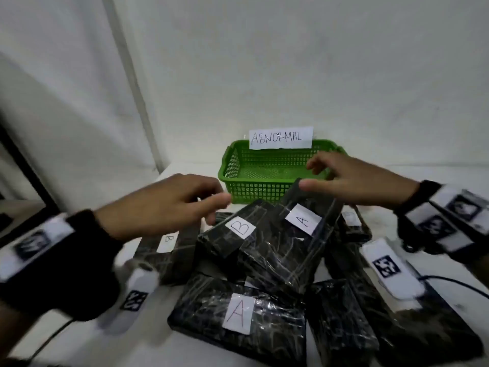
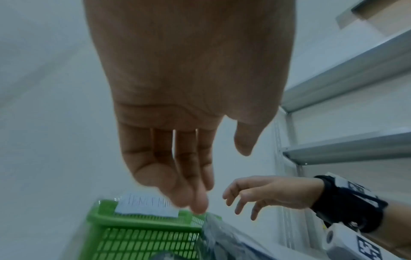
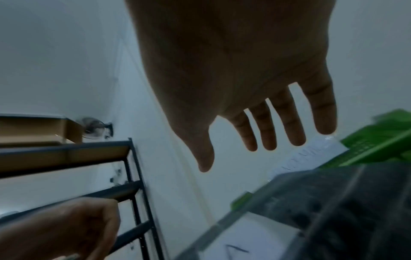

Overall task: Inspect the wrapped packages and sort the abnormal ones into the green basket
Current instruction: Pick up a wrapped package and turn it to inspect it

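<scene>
Several black packages wrapped in clear film lie heaped on the white table. One labelled A leans on top of the heap, one labelled B sits just left of it, and another A package lies in front. The green basket with an ABNORMAL sign stands behind, nothing visible inside. My left hand hovers over the B package, fingers loosely extended and holding nothing. My right hand hangs above the top A package's far edge, fingers spread, thumb close to the corner.
A white wall rises right behind the basket. A dark-framed shelf stands at the left, and a metal shelf unit appears in the left wrist view. More wrapped packages fill the table's right front. A cable trails at right.
</scene>
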The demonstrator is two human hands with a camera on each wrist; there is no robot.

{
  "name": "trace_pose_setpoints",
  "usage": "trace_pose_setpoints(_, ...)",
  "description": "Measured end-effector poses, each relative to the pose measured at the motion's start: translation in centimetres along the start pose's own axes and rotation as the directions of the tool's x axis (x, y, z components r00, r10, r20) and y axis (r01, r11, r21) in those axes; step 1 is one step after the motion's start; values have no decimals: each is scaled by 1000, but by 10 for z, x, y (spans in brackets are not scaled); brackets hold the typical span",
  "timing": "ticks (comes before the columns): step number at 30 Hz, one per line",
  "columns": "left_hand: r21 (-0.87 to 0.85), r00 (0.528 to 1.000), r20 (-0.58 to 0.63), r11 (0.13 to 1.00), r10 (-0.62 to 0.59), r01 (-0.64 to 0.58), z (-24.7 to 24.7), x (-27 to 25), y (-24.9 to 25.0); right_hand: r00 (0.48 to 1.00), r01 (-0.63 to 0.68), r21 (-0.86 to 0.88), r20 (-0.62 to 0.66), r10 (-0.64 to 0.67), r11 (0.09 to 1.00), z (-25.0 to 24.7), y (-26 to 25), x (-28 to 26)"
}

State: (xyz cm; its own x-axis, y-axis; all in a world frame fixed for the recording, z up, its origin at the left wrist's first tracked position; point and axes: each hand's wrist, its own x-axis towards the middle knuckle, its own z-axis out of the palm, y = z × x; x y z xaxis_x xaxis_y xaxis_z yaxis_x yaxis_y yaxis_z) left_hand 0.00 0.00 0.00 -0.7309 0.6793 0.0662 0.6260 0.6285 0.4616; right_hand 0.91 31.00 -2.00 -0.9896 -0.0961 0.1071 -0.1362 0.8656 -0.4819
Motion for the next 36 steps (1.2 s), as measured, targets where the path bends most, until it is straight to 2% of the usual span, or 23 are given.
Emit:
trace_pose_setpoints(2,115,997,32,991,-67,63,17,18,6,991,-118,-115,43,123,986,9,5,9)
trace_pose_setpoints(5,167,993,99,985,-58,41,50,44,6,965,-195,-97,159,209,976,23,17,11)
trace_pose_setpoints(9,39,986,165,999,16,-23,66,63,0,956,-258,-15,137,258,966,23,19,4)
trace_pose_setpoints(11,-35,987,154,999,44,-39,67,64,-3,949,-295,59,136,285,954,18,20,0)
trace_pose_setpoints(15,-171,995,-34,981,91,-95,59,63,-5,958,-286,262,65,279,922,0,25,-7)
trace_pose_setpoints(19,-112,961,-242,979,138,-169,37,73,0,966,-220,461,-20,258,860,-6,29,-9)
trace_pose_setpoints(21,-89,923,-367,983,119,-163,32,78,0,963,-117,599,-126,238,792,-6,31,-6)
trace_pose_setpoints(23,-111,841,-538,985,55,-135,27,87,-5,934,-8,692,-253,252,722,-9,33,-1)
trace_pose_setpoints(24,-158,809,-587,980,9,-125,24,92,-8,915,28,709,-302,268,705,-10,33,5)
trace_pose_setpoints(26,-378,817,-559,920,-142,-99,21,99,-11,897,61,724,-342,281,687,-9,32,15)
trace_pose_setpoints(28,-558,828,-498,826,-259,-77,21,106,-18,903,78,736,-338,266,672,-6,30,26)
trace_pose_setpoints(33,-695,828,-481,701,-287,-160,26,119,-33,908,99,777,-326,263,622,2,30,40)
trace_pose_setpoints(36,-759,801,-506,607,-319,-237,31,120,-28,917,119,783,-322,235,611,-6,26,37)
